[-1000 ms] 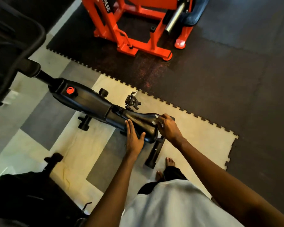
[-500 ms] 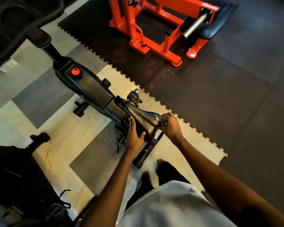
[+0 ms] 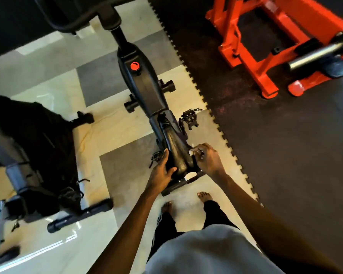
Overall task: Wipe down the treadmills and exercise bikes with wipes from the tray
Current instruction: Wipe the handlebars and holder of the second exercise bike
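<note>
Black exercise bike runs down the middle of the head view. Handlebars are at top and the saddle at the near end, nose pointing away from the person. Red knob sits on top of the frame, fwd of the saddle. Bike stands on pale floor tiles, just beside the toothed edge of a dark rubber mat on the R.

L hand: fingers straight, laid along the saddle's L side, thumb resting on the rear top. Flat contact, not wrapped round.

R hand: at the saddle's rear R edge, fingers curled in, tips pinching a white scrap right at the saddle's edge. Scrap too small to say if it's a wipe. Both arms reach fwd from the bottom of frame.

R pedal w/ strap cage sticks out on the bike's R. L pedal is just beside the L fingertips.

Person wears a pale shirt & dark trousers. Bare feet are on the tiles, close behind the bike's rear base bar.

L of frame: second black machine, blurred, also on the tiles. Top R: orange steel frame on the mat, w/ a shiny metal roller & dark pad, well apart from the bike.
</note>
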Action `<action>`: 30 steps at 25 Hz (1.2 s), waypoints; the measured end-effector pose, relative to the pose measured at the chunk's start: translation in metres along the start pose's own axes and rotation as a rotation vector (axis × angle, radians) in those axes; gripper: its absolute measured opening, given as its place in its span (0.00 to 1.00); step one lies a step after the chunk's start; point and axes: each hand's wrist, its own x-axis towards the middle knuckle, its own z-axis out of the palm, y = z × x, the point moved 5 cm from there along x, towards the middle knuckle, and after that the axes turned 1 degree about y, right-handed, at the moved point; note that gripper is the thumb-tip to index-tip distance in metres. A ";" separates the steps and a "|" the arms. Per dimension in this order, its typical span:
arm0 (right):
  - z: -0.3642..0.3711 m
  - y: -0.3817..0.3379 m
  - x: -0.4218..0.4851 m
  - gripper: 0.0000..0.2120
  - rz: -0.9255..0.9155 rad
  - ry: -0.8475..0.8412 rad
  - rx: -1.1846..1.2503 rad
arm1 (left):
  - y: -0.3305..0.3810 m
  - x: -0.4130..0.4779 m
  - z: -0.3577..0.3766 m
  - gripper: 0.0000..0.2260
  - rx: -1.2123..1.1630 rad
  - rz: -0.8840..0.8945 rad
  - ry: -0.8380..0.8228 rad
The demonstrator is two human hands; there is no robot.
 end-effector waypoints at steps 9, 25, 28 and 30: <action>0.007 -0.042 0.060 0.08 -0.107 -0.044 0.081 | 0.012 -0.020 0.035 0.30 -0.151 -0.218 0.264; 0.010 -0.037 0.092 0.06 -0.267 -0.238 0.068 | 0.009 -0.020 0.055 0.27 -0.224 -0.242 0.509; 0.004 -0.010 0.062 0.08 -0.316 -0.317 0.046 | 0.009 -0.022 0.066 0.29 -0.233 -0.301 0.597; 0.005 -0.006 0.066 0.07 -0.331 -0.342 0.074 | 0.009 -0.024 0.072 0.29 -0.219 -0.316 0.651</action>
